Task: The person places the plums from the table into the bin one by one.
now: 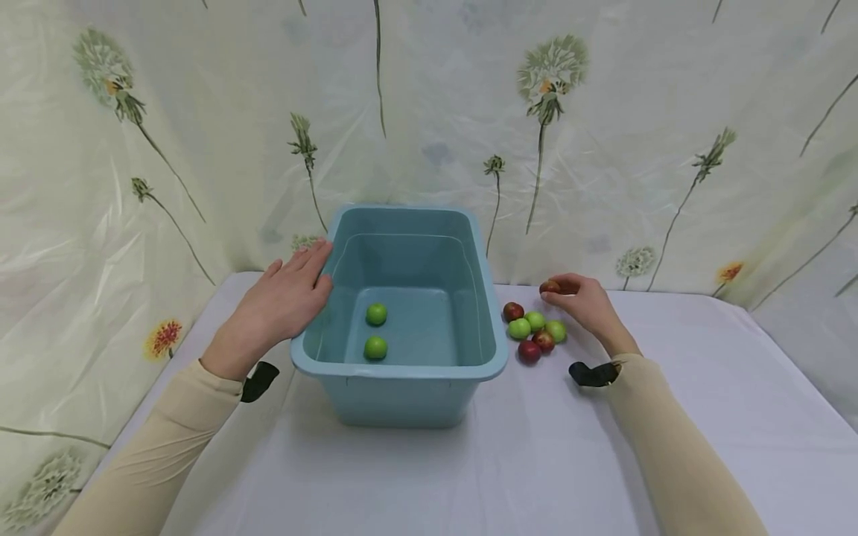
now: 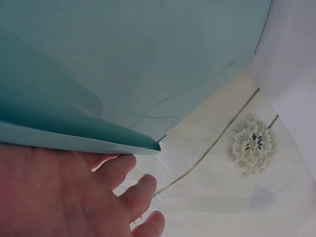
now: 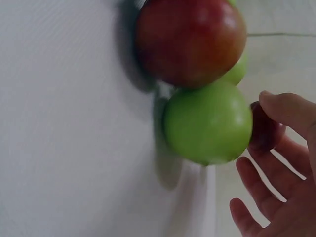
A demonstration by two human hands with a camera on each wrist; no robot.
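"What have the right fingers got?"

"The right hand (image 1: 593,305) pinches a red apple (image 1: 550,286) between thumb and fingertips, its remaining fingers loosely spread. (Whether that apple touches the table (image 1: 570,461), I can't tell.)"

"And what's near those fingertips?"

"Loose apples (image 1: 519,329), three green and three red, cluster just short of them, toward the person and a little to their left. The blue basin (image 1: 402,402) stands farther left, past the cluster."

"The left fingers?"

"The left hand (image 1: 284,298) lies against the basin's left rim, fingers extended and slightly bent, grasping nothing. Two green apples (image 1: 375,348) sit on the basin floor, lower than those fingers and to their right, well apart from them."
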